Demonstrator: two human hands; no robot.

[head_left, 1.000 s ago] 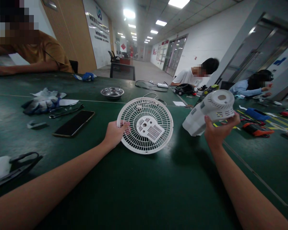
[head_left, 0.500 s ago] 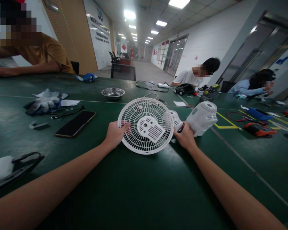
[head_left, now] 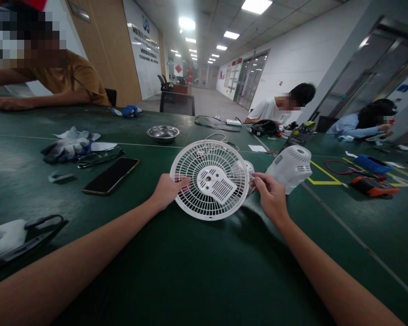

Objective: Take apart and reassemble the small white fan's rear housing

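A round white fan grille (head_left: 185, 199), with a slotted plate at its centre, is held tilted above the green table. My left hand (head_left: 166, 191) is closed on its left rim, thumb across the front ribs. At the opposite side, my right hand (head_left: 271, 194) has thumb and index finger pinched together beside the rim; what lies between them is too small to make out. Partly hidden behind the grille is a white vented fan part (head_left: 249, 170). A larger white plastic housing (head_left: 289, 167) stands just behind my right hand.
To the left lie a phone (head_left: 110, 175), work gloves (head_left: 70, 147) and a white device with a black strap (head_left: 7, 237). A metal bowl (head_left: 163, 133) stands farther back. On the right is an orange multimeter (head_left: 374, 186). Several people sit around the table.
My right hand has come away from the white vented part behind the grille, its fingers now pinched by the rim. My left hand keeps its hold; the view has shifted slightly.
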